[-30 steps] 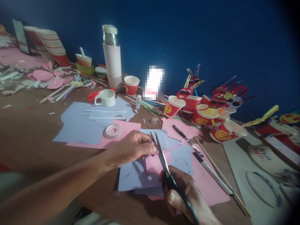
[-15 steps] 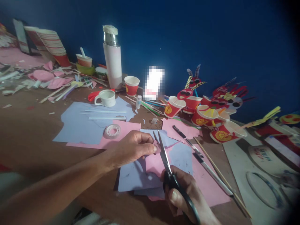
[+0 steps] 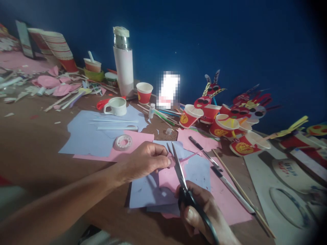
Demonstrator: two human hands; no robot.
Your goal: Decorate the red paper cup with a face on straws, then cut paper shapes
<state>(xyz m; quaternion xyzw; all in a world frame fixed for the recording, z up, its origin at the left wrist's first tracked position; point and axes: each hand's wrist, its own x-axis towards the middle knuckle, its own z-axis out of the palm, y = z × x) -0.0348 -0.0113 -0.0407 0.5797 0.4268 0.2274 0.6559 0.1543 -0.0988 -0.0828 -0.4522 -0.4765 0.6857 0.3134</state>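
- Left hand (image 3: 150, 159) pinches a small bit of pink paper (image 3: 172, 162), near the front edge of the desk (image 3: 38, 136).
- Right hand (image 3: 201, 204) grips black scissors (image 3: 182, 175), 2 blades a little apart, beside that paper.

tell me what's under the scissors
Pink paper and blue paper show below and on either side of the blades of the scissors. What lies right beneath the handles cannot be seen: they and the right hand cover it.
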